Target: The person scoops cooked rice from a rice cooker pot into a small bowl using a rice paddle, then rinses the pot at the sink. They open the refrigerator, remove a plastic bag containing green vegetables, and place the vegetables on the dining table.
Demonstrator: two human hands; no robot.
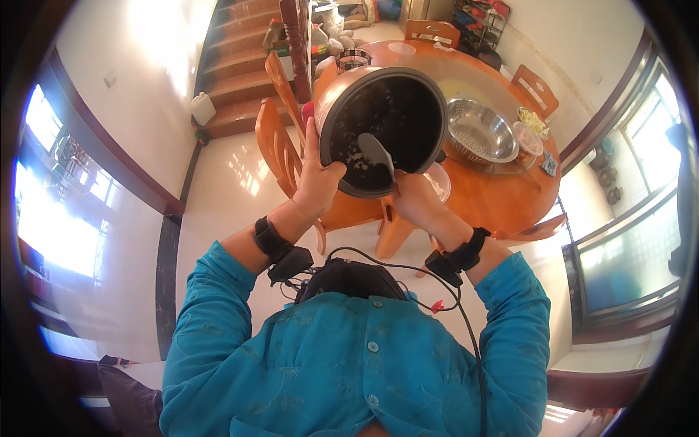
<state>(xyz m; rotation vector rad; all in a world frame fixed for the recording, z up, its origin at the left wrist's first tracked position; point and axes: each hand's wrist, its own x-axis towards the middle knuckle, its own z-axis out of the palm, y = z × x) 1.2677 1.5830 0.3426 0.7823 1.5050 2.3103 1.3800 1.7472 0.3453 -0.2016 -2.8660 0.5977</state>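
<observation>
My left hand (321, 185) grips the left rim of a rice cooker's inner pot (407, 117), its thumb hooked over the edge. The pot is tilted so that its dark inside faces me. A few clumps of cooked rice (357, 161) cling low inside it. In my right hand (418, 199) is the handle of a grey rice paddle (375, 148), whose blade lies within the pot near the rice. Behind my right hand, partly hidden, a bowl with pale food (438, 183) stands on the wooden table (502, 196).
A perforated steel colander (480, 131) sits on the table, beside a lidded-looking plastic bowl (528, 139) and a dish of chopped greens (532, 121). A grey cloth (549, 163) lies near the right edge. Wooden chairs (276, 147) surround the table; stairs (243, 71) rise behind.
</observation>
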